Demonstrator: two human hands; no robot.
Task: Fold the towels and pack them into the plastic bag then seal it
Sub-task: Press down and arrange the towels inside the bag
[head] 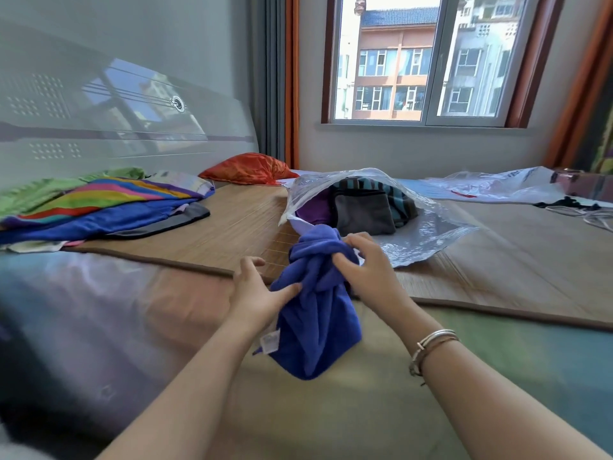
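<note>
A bunched blue towel [315, 313] hangs between my hands above the bed's near edge, a white label at its lower left. My right hand [361, 263] grips its crumpled top with curled fingers. My left hand [257, 290] touches the towel's left side, thumb pressed to the cloth and fingers spread. Just behind lies a clear plastic bag [428, 234] with its mouth open toward me; a grey folded towel [363, 214], a purple one [313, 210] and a striped teal one [403, 202] sit inside.
A pile of colourful towels [99, 207] lies at the left on the woven bamboo mat [232, 234]. An orange pillow [252, 167] sits at the back. Another clear plastic sheet [497, 185] and cables [583, 210] lie at the right.
</note>
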